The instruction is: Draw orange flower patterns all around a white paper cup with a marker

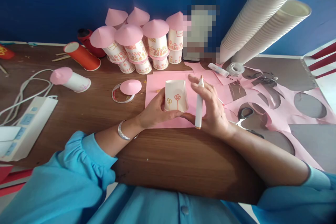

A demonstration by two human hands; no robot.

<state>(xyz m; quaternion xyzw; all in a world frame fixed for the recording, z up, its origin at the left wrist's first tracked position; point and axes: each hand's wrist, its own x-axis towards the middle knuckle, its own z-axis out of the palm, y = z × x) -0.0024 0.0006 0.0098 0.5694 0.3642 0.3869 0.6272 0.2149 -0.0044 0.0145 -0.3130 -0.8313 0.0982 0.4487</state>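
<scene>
An upside-down white paper cup (175, 94) with small orange and yellow flowers drawn on it stands on a pink paper sheet (154, 87). My left hand (154, 112) wraps its fingers round the cup's lower left side. My right hand (210, 106) touches the cup's right side near the bottom and holds a white marker (198, 106) upright between its fingers, orange tip upward.
Decorated cups with pink cone lids (136, 42) are stacked at the back. Two long stacks of plain white cups (262, 17) lean at right. Pink paper offcuts (278, 105), scissors (245, 113), a tape roll (235, 68), a power strip (26, 126) and an orange cup (82, 56) lie about.
</scene>
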